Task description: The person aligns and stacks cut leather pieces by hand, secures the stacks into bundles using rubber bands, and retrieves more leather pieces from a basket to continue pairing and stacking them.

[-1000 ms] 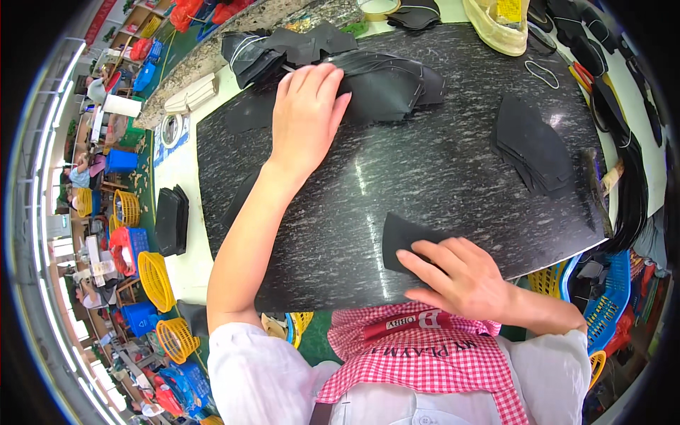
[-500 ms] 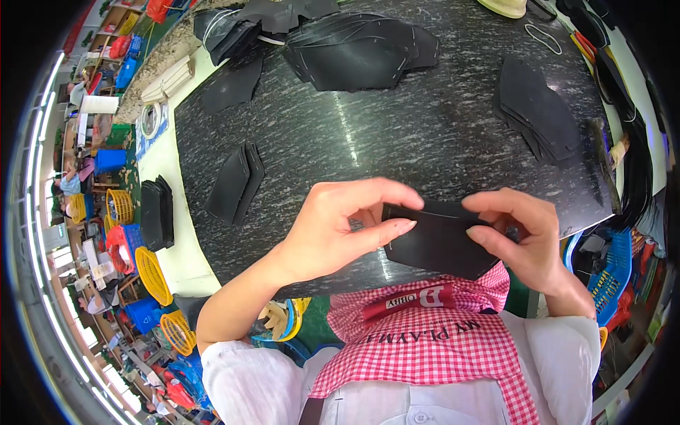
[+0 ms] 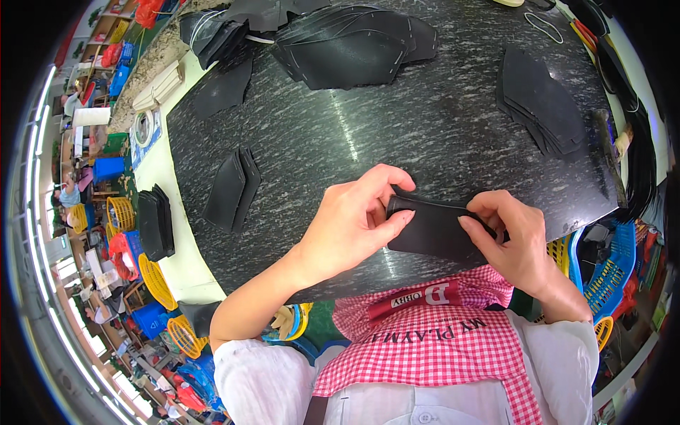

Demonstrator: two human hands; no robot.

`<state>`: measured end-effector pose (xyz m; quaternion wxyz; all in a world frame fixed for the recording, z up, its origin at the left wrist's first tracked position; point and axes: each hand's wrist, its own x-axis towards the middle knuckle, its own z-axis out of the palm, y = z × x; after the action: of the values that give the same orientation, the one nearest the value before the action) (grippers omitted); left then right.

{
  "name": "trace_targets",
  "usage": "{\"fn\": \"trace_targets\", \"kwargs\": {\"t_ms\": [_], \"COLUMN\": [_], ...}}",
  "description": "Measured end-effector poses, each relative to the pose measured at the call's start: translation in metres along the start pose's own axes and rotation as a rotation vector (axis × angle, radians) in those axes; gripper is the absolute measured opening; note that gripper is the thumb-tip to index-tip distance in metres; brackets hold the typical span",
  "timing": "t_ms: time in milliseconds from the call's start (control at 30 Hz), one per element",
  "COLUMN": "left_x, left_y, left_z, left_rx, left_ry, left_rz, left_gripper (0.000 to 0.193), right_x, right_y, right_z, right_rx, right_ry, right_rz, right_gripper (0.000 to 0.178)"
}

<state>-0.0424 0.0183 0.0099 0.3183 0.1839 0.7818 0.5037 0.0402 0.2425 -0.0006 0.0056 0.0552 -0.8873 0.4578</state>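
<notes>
A black leather-like piece [image 3: 438, 230] is held up by its top edge over the near side of the dark slab. My left hand [image 3: 360, 218] pinches its upper left corner between thumb and fingers. At the upper right corner, my right hand [image 3: 511, 237] grips it the same way, with the thumb on the near face. The top edge looks folded over between the hands. Beyond them lies a large stack of black cut pieces [image 3: 347, 53] with pale marks along its edges. Two or so smaller black pieces [image 3: 232, 190] lie left of my left hand.
The dark speckled slab [image 3: 312, 142] covers the bench. At right lies a stack of black panels [image 3: 542, 103]; at left, narrow black pieces [image 3: 154, 223] sit on the pale edge by a tape roll [image 3: 144, 129]. Blue baskets [image 3: 613, 273] and yellow baskets [image 3: 154, 280] stand beside the bench.
My left fingers have shifted up at the piece's corner, and my right hand has closed in on its corner. The piece's top edge now curls over more. The view has shifted slightly.
</notes>
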Motion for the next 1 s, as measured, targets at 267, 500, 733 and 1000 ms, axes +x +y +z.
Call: {"fn": "trace_targets", "kwargs": {"t_ms": [267,500,733,1000], "left_x": [-0.001,-0.036,-0.083,-0.003], "left_y": [-0.001,-0.008,-0.043,-0.006], "left_z": [0.009,0.028,-0.056,-0.085], "left_rx": [1.011,0.996,1.281,1.196], "left_ry": [0.226,-0.339,0.428,0.503], "left_rz": [0.844,0.506,0.47,0.448], "left_gripper": [0.058,0.07,0.035,0.047], "right_x": [0.006,0.03,0.046,0.051], "right_y": [0.0,0.042,0.064,0.07], "right_z": [-0.005,-0.057,-0.073,-0.08], "right_rx": [-0.421,-0.411,-0.517,-0.361], "right_ry": [-0.033,0.402,0.365,0.255], "right_rz": [-0.276,-0.228,-0.235,-0.118], "right_gripper": [0.028,0.024,0.021,0.025]}}
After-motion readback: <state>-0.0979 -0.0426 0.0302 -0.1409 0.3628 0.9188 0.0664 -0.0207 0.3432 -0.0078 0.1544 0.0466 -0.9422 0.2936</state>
